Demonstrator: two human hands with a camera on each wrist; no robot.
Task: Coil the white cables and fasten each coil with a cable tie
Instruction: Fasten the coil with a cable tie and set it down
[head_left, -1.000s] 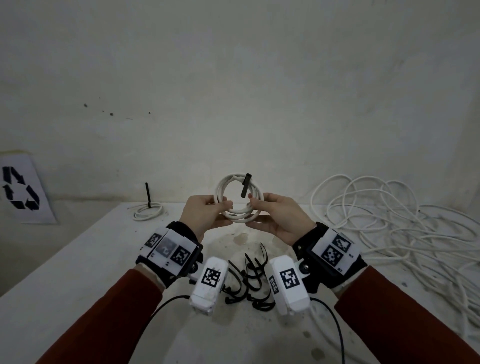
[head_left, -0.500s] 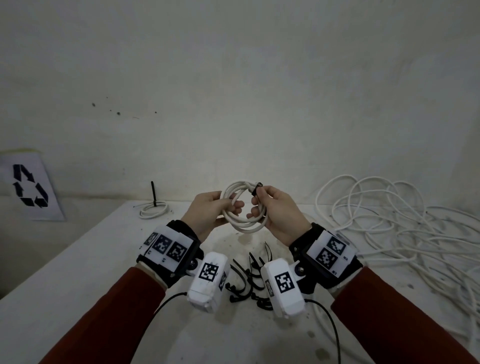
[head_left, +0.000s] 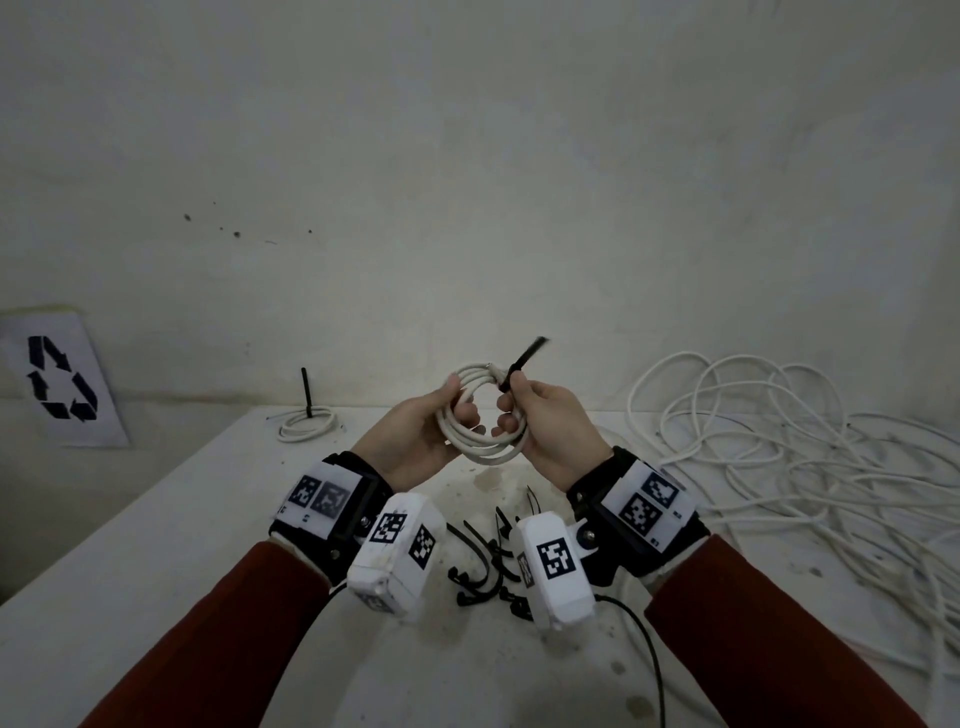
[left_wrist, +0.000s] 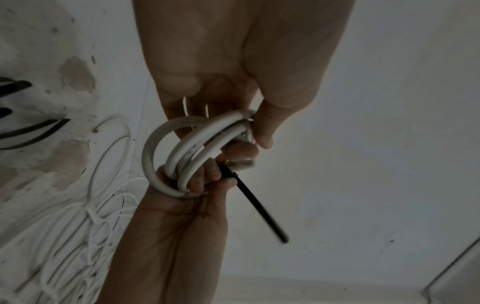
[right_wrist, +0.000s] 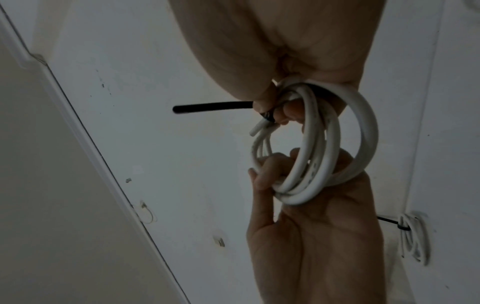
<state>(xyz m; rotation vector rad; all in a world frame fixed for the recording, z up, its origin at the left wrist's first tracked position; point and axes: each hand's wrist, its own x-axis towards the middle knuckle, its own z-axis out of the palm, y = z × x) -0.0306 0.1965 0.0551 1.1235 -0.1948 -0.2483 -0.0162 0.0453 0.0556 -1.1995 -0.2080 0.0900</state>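
Tied cable coil (head_left: 306, 423) with upright black tie lies far left on counter (head_left: 156, 519). Left hand (head_left: 415, 441) fingers (head_left: 467, 415) curled through white cable coil (head_left: 483, 447), held above counter. Right hand (head_left: 545, 431) fingers pinch black cable tie (head_left: 522, 361) at coil top, tail sticking up-right. Spare cable ties (head_left: 483, 561) below wrists. Loose white cables (head_left: 805, 467) piled far right.

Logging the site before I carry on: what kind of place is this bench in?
Probably a bare workshop or recording bench, not a home: a stained white table against a plain wall, a recycling sign propped there, a tangle of loose white cable, and spare black cable ties.
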